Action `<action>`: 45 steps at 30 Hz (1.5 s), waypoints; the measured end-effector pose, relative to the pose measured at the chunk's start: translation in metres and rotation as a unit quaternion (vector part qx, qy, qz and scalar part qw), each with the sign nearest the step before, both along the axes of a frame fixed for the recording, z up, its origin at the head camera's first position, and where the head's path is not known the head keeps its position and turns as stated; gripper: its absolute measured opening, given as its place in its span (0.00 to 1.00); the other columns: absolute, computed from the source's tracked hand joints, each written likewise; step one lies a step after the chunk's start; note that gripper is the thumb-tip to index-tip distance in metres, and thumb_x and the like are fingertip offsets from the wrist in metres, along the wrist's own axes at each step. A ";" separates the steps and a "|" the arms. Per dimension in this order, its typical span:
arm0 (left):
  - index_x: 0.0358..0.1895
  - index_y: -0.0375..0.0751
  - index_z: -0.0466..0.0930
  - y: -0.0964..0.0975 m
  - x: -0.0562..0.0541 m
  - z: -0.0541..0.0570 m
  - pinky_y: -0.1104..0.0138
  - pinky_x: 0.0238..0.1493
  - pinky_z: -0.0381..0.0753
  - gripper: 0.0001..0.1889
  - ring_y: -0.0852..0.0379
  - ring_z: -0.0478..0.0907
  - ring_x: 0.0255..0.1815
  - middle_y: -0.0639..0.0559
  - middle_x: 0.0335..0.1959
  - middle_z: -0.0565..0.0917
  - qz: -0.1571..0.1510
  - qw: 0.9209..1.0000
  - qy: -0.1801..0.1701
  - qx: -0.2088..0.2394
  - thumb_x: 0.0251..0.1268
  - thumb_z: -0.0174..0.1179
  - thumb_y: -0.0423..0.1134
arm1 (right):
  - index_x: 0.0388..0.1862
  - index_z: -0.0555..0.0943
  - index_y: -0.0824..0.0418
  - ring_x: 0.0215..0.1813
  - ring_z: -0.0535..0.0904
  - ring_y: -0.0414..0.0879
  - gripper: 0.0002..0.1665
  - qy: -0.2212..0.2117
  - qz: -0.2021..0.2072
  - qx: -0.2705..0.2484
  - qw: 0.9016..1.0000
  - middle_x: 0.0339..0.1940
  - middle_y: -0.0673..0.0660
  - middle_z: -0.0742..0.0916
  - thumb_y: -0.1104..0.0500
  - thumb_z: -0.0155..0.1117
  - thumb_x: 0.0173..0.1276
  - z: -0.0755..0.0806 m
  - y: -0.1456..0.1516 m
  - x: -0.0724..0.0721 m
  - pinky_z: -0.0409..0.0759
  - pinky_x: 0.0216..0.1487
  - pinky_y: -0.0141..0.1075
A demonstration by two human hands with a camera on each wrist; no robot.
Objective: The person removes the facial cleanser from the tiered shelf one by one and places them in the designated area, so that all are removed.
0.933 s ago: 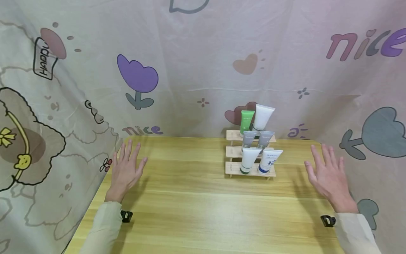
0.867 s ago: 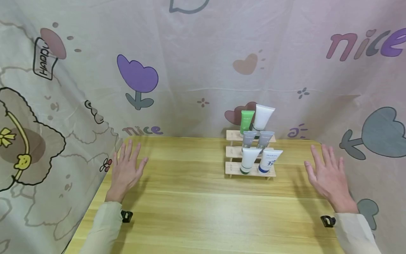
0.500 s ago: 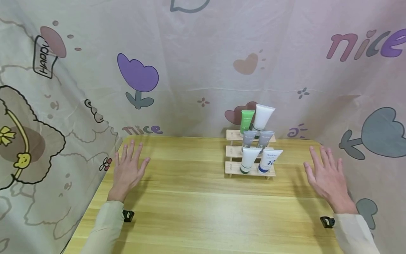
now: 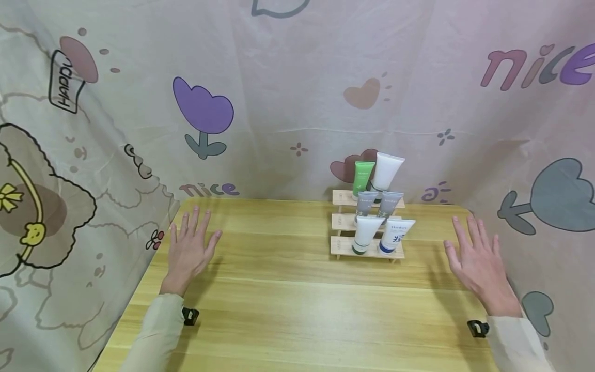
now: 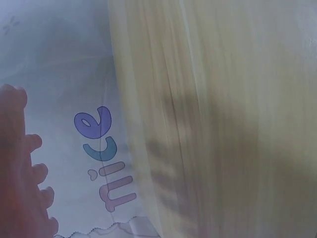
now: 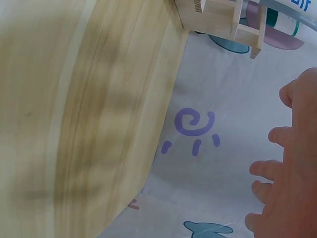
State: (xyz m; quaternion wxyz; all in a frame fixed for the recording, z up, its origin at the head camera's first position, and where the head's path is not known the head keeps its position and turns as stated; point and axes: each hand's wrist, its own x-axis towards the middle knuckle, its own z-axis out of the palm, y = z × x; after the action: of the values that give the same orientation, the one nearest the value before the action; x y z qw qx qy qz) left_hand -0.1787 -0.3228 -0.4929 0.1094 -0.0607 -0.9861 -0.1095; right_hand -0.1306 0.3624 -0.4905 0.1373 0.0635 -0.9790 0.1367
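Observation:
My left hand (image 4: 188, 256) hovers over the left side of the table, palm down with fingers spread, holding nothing. On the far right my right hand (image 4: 481, 268) is held the same way, also with nothing in it. Between them, nearer the right hand, a three-step wooden rack (image 4: 343, 247) bears squeeze tubes. Its top step has a green tube (image 4: 362, 178) and a large white tube (image 4: 388, 171). Two grey tubes (image 4: 365, 205) stand on the middle step. At the bottom are a white tube with a green cap (image 4: 367, 232) and one with a blue cap (image 4: 395, 235).
The wooden table (image 4: 279, 310) ends at the back against a printed cloth (image 4: 288, 93), which also hangs along both sides. In the right wrist view, the rack's end (image 6: 242, 29) shows at the top. Each wrist wears a small black mount (image 4: 190, 316).
My left hand has shifted slightly to the right and my right hand slightly to the left and down. The rack and tubes have stayed in place.

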 end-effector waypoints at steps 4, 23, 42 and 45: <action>0.85 0.51 0.40 0.003 0.001 -0.002 0.37 0.77 0.25 0.38 0.33 0.34 0.83 0.45 0.85 0.34 0.005 1.000 -0.006 0.002 0.81 0.34 0.63 | 0.86 0.45 0.58 0.83 0.34 0.67 0.40 0.001 0.002 -0.018 1.000 0.84 0.70 0.45 0.46 0.41 0.83 -0.005 -0.002 0.002 0.25 0.74 0.69; 0.83 0.45 0.52 0.063 0.012 -0.014 0.34 0.77 0.39 0.36 0.31 0.45 0.81 0.38 0.84 0.46 -0.025 0.994 0.026 0.106 0.81 0.43 0.60 | 0.84 0.55 0.58 0.77 0.54 0.77 0.36 0.031 0.047 -0.200 0.978 0.80 0.73 0.59 0.56 0.50 0.82 -0.041 -0.026 0.011 0.46 0.73 0.73; 0.80 0.44 0.58 0.132 0.017 -0.018 0.36 0.75 0.53 0.30 0.36 0.58 0.78 0.37 0.79 0.60 -0.083 0.967 0.050 0.235 0.82 0.47 0.51 | 0.83 0.57 0.57 0.72 0.67 0.71 0.32 -0.003 0.040 -0.328 0.944 0.78 0.68 0.67 0.56 0.47 0.85 -0.068 -0.054 0.004 0.68 0.71 0.31; 0.79 0.41 0.61 0.148 0.014 -0.017 0.40 0.76 0.57 0.29 0.39 0.59 0.78 0.39 0.78 0.64 -0.111 0.954 0.061 0.271 0.82 0.50 0.48 | 0.83 0.58 0.56 0.70 0.71 0.67 0.32 -0.012 0.030 -0.350 0.936 0.76 0.68 0.71 0.55 0.47 0.85 -0.074 -0.055 0.005 0.62 0.62 0.15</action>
State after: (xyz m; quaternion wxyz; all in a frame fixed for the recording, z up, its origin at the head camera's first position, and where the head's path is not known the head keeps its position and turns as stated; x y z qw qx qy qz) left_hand -0.1651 -0.1745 -0.5104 0.1684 -0.1441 -0.8978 -0.3805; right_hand -0.1255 0.3076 -0.5649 0.1352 0.0394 -0.8683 0.4756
